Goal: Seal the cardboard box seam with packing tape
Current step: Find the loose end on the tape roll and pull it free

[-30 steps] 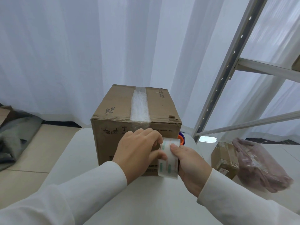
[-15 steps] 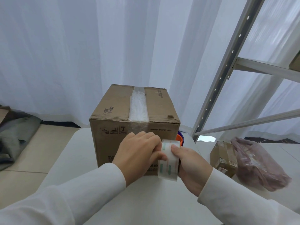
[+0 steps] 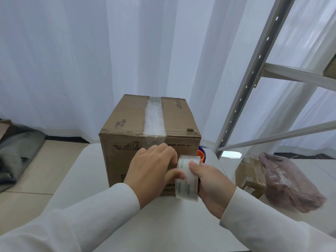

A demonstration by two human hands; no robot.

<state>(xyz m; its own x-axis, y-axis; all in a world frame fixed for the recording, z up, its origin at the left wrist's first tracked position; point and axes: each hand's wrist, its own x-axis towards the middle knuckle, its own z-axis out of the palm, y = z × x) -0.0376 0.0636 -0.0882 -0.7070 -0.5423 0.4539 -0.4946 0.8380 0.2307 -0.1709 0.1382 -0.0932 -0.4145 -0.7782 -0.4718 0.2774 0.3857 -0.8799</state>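
A closed cardboard box [image 3: 127, 124] stands on a white table [image 3: 87, 179]. A strip of clear tape [image 3: 154, 119] runs along its top seam and over the near edge. My right hand [image 3: 212, 182] grips a roll of clear packing tape [image 3: 188, 179] held upright against the box's near face, thumb on the roll's outer face. My left hand [image 3: 152, 171] lies on the near face beside the roll, its thumb and fingertips touching the roll's left edge. The tape's loose end is hidden under my left hand.
An orange and blue object [image 3: 201, 154] peeks out behind the box's right corner. A metal shelf frame [image 3: 251, 79] stands to the right. On the floor at the right lie a small cardboard box [image 3: 250, 174] and a pinkish plastic bag [image 3: 289, 182]. Grey cloth [image 3: 16, 157] lies at left.
Both hands stay at the box's near face with the roll; the view shifted slightly. No clear movement of the tape or box.
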